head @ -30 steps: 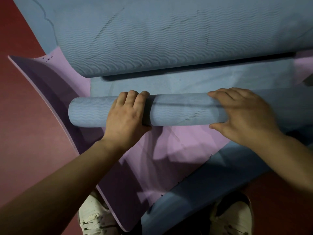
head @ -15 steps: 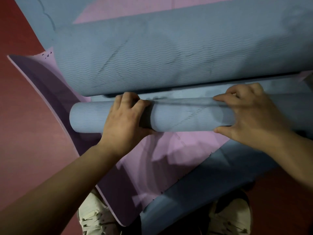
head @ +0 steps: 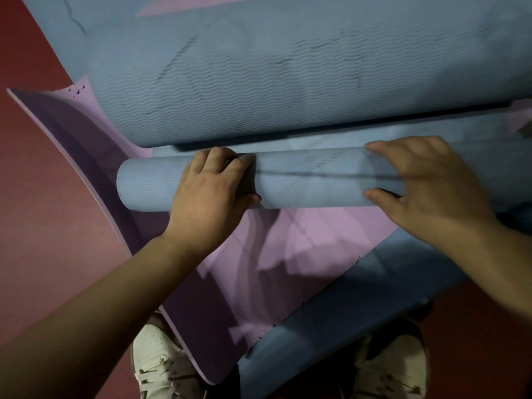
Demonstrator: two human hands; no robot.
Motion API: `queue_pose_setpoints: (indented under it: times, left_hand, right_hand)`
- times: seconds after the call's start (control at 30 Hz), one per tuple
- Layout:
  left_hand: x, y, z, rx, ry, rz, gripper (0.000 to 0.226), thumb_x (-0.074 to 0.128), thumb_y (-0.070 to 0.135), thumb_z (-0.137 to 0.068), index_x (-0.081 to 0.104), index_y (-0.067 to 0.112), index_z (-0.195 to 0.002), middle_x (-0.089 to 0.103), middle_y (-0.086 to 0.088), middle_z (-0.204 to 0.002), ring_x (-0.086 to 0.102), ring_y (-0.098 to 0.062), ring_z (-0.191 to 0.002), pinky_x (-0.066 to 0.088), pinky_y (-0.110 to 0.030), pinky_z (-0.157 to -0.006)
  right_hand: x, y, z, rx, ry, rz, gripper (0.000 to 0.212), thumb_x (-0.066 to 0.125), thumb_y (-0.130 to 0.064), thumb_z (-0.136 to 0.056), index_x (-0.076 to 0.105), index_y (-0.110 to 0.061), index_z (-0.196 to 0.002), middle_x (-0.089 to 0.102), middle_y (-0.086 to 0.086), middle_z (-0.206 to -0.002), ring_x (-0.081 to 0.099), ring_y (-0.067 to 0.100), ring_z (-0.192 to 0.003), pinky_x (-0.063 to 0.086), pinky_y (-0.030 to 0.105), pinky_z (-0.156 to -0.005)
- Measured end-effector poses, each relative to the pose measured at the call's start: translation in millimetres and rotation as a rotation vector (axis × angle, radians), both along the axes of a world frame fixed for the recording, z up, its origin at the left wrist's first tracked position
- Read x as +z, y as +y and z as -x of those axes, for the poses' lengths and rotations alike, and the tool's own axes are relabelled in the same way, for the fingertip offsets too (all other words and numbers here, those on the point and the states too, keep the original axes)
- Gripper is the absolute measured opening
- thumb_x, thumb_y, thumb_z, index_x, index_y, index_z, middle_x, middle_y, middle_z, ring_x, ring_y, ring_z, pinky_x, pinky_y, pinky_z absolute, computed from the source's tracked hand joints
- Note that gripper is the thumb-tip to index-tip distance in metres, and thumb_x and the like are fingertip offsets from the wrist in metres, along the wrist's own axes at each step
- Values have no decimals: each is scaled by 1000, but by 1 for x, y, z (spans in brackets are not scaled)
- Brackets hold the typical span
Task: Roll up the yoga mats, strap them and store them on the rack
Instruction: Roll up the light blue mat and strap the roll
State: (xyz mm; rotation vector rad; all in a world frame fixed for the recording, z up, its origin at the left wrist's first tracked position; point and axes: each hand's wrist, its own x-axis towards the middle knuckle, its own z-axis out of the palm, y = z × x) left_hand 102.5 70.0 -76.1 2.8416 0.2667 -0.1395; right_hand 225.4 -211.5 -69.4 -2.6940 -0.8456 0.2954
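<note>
Dark red floor (head: 43, 197) all round, with mats lying over each other on it. The landmark here is the blue roll (head: 311, 180), a tight tube lying crosswise in the middle of the view. Its left end is free and its right end runs off under the right hand.

The left hand (head: 210, 194) is on the roll's left part, with fingers curled over the top and thumb tucked against the near side, so it's gripping it properly. The right hand (head: 426, 188) is further right along the roll. Its fingers are over the far side and its thumb is on the near side, wrapped round it too (a bit motion-blurred, mind).

Just behind the roll a big ribbed blue sheet (head: 259, 82) humps up, with a dark gap under its near edge. In front of the roll and to its left is a purple mat (head: 288, 240), whose left edge curls up off the floor. Nearer than that, right of the purple, lies a flat blue strip (head: 359, 298). Two white shoes (head: 155, 361) poke out at the bottom, well in front of the roll.
</note>
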Motion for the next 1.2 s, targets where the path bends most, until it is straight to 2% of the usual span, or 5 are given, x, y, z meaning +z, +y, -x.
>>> queue_pose_setpoints:
  times: [0.13, 0.33, 0.83, 1.0, 1.2]
  left_hand:
    - [-4, 2, -1, -48, -4, -67, 72, 56, 52, -86, 47, 9, -143, 54, -14, -132, 49, -38, -119, 39, -49, -108]
    - [-7, -1, -5, -89, 98, -181, 111, 93, 43, -54, 40, 10, -146, 48, -18, -135, 43, -40, -126, 29, -54, -116]
    - [15, 3, 5, -135, 157, -130, 93, 93, 43, -41, 59, 14, -122, 56, -9, -111, 54, -33, -100, 50, -47, -84]
    - [3, 8, 15, -128, 211, 3, 87, 81, 50, -50, 57, 17, -126, 56, -8, -119, 56, -33, -107, 46, -44, -95]
    - [2, 22, 3, -99, 108, -68, 93, 66, 73, -52, 59, 27, -132, 2, -25, -162, -10, -59, -143, 1, -69, -112]
  right_hand:
    - [-1, 1, -4, -4, 15, -5, 54, 76, -34, -78, 61, -17, -126, 62, 8, -126, 48, 32, -117, 39, 44, -101]
    - [-8, 2, -1, 55, 28, 116, 101, 91, -47, -49, 51, -13, -135, 51, 14, -138, 43, 37, -129, 35, 49, -111]
    - [14, 5, 8, 101, -2, 186, 88, 89, -55, -39, 62, -21, -115, 65, 7, -103, 58, 34, -98, 52, 42, -79]
    - [9, 7, 12, 123, 121, 250, 86, 81, -64, -43, 58, -28, -118, 64, 0, -109, 57, 27, -104, 50, 38, -82]
    - [6, 8, -6, 117, 181, 196, 84, 71, -69, -44, 58, -33, -119, 6, 6, -165, -5, 23, -152, 23, 50, -118]
